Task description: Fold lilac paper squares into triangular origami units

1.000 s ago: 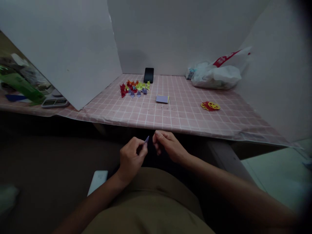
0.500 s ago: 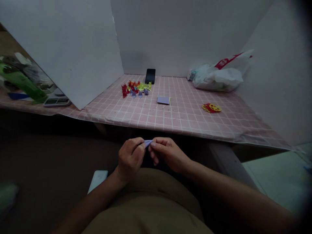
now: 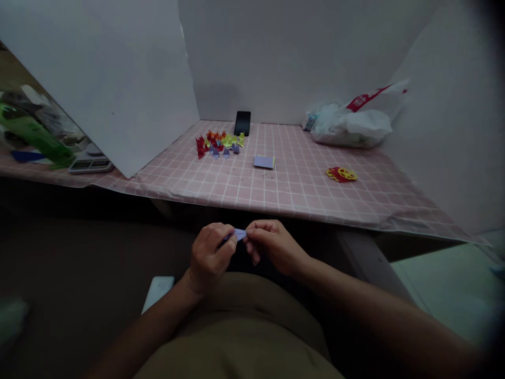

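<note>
Between my hands, over my lap and in front of the table edge, is a small folded piece of lilac paper (image 3: 240, 235). My left hand (image 3: 211, 257) pinches its left end between thumb and fingers, which hide part of it. The thumb and forefinger of my right hand (image 3: 275, 246) grip its pointed right tip, with the other fingers curled below. On the table, several small folded paper figures (image 3: 216, 141) in red, orange, yellow and lilac stand in a cluster. To their right lies a stack of lilac paper squares (image 3: 264, 161) with a yellow edge showing.
A black phone (image 3: 242, 123) leans at the back wall of the pink checked table (image 3: 221, 184). Red and yellow cut-out pieces (image 3: 341, 174) and a white plastic bag (image 3: 351, 126) lie right. A scale (image 3: 91, 164) and green bottle (image 3: 37, 134) sit left, beyond a white panel (image 3: 130, 79).
My hands have spread slightly apart, and more of the lilac paper shows between them. Both keep their pinch on it. The things on the table stay where they were.
</note>
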### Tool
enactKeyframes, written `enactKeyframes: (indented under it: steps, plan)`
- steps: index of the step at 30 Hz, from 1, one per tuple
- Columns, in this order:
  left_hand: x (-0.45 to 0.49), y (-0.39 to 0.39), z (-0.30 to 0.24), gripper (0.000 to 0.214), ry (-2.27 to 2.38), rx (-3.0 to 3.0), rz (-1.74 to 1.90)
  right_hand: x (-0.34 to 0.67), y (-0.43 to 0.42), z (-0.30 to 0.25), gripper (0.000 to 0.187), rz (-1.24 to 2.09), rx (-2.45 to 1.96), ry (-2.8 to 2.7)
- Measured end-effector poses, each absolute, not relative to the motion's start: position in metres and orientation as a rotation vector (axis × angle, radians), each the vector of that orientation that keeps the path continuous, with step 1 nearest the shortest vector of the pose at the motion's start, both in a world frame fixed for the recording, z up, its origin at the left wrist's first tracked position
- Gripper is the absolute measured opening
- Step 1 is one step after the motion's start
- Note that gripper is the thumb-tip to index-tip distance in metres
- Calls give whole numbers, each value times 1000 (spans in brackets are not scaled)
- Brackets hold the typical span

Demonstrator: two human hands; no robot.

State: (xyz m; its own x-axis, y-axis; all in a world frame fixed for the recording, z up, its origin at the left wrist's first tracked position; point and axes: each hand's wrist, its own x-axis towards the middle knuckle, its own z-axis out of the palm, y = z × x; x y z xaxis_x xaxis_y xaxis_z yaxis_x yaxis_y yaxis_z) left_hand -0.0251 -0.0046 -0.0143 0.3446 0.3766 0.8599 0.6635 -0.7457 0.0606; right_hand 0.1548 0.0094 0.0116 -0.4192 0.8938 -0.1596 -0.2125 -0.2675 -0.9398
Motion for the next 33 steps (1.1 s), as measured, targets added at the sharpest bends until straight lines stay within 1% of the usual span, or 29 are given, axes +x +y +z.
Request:
enactKeyframes:
  steps: [7, 13, 17, 19, 22, 24, 25, 28, 33]
  plan:
    - [-26, -3, -14, 14, -955, -2353, -1378, 153, 9, 14, 19, 1680, -1008, -1202]
    - [-24, -4, -15, 16, -935, -2433, -1368, 156, 12, 11, 32, 1759, -987, -1266]
    - [-20, -5, -15, 14, -1072, -2521, -1439, 157, 14, 9, 32, 1801, -1008, -1237]
    - [-17, -5, -14, 13, -1283, -2535, -1620, 159, 17, 10, 31, 1784, -1006, -1219]
    - [-11, -5, -11, 11, -1901, -2394, -2018, 161, 20, 13, 32, 1571, -1032, -1267]
    - [-8, -6, -9, 15, -2276, -2325, -2258, 161, 20, 13, 28, 1440, -1042, -1359]
    - [-7, -6, -8, 17, -2393, -2326, -2363, 161, 20, 13, 24, 1425, -1036, -1405]
    - [-5, -7, -7, 20, -2526, -2385, -2610, 158, 18, 9, 20, 1471, -1002, -1464]
    - [-4, -10, -7, 17, -2578, -2436, -2769, 158, 17, 5, 24, 1513, -1012, -1409]
